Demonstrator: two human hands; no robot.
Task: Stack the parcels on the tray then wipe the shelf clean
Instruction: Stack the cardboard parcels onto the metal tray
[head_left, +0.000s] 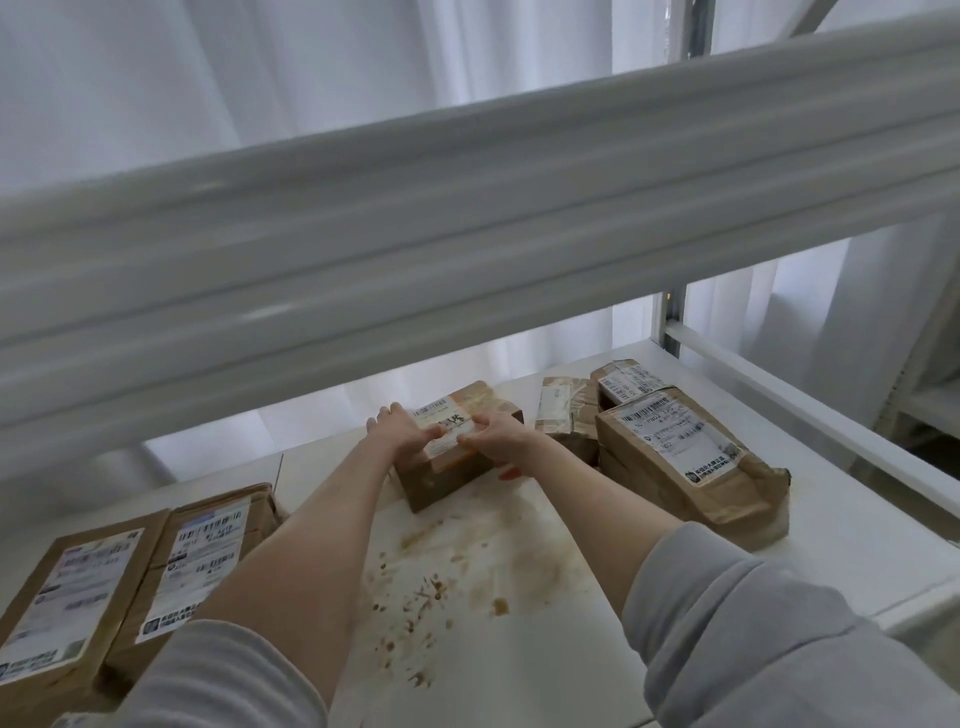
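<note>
A small brown cardboard parcel with a white label stands on the white shelf, in the middle towards the back. My left hand grips its left top edge and my right hand grips its right side, both closed on it. Brown stains and crumbs cover the shelf in front of it. Two flat parcels lie at the left. Several more parcels sit at the right. No tray is in view.
A thick white beam of the upper shelf crosses the view above my hands. A white rail and an upright post bound the shelf at the right. White curtains hang behind.
</note>
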